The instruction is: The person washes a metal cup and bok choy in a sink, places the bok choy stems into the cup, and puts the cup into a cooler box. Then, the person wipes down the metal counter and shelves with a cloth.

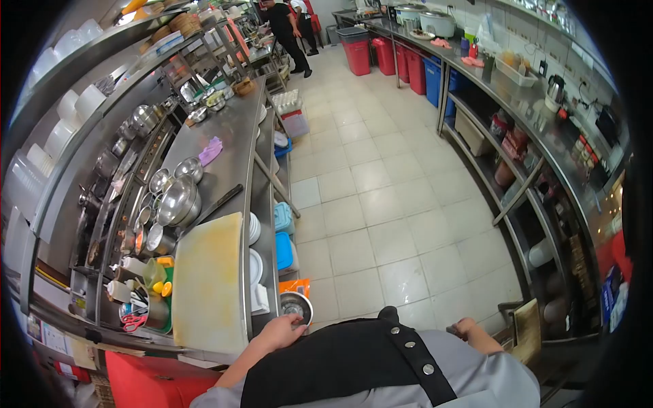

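Note:
My left hand is low beside the steel counter, its fingers loosely stretched out and overlapping the near rim of a metal bowl. Whether it touches the bowl I cannot tell. My right hand is out at my right side with curled fingers; a small dark shape shows at the fingertips, too small to name. Nearest my left hand on the counter lies a large yellowed cutting board. A knife with a dark handle rests beyond it, next to several metal bowls.
Red scissors, bottles and cut lemons stand left of the board. Plates and blue-lidded tubs fill shelves below. Tiled floor runs between counters. Red bins line the right; two people stand far back.

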### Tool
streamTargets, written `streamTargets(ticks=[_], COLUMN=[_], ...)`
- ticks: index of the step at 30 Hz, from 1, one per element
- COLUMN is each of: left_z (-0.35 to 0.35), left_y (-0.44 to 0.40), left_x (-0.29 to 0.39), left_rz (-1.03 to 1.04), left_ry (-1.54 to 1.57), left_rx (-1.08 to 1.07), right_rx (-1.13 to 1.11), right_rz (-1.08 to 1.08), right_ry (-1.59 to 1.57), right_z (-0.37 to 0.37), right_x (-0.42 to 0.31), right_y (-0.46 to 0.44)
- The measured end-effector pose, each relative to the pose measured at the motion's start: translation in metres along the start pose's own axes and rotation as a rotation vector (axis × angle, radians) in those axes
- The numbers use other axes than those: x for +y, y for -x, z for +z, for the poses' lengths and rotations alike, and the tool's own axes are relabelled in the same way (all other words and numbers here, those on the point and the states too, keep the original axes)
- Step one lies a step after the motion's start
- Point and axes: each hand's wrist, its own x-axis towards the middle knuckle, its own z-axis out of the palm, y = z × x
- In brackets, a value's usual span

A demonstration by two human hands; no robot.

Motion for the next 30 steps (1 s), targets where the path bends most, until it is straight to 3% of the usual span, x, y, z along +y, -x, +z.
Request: streamTargets(ticks=[3,6,11,18,25,30], left_z=[-0.012,-0.018,-0.048,-0.116,-0.164,-0.163], left_y=[-0.037,-0.095,-0.204,-0.356,-0.435,-0.460], left_x=[0.012,0.006,0.008,0.028,0.022,-0.002], left_rz=[0.004,0.035,0.144,0.243,0.207,0.020], left_ry=[-0.032,-0.065,-0.135,-0.142,-0.075,-0.002], left_rx=[-0.048,-0.115,-0.134,-0.129,-0.058,-0.092], right_rx=[0.210,0.318,0.335,0.377,0.391,0.322], right_rz=[-0.003,-0.086,-0.099,-0.161,-0.259,-0.275], right_ry=[-0.037,-0.097,-0.185,-0.192,-0.127,-0.016], right_z=[-0.002,-0.021,-0.042,-0.098,-0.164,-0.221], right_x=[-0.033,-0.052,-0.102,-0.243,-0.371,-0.445], right_y=[0.090,0.100,0.081,0.076,0.073,0.034])
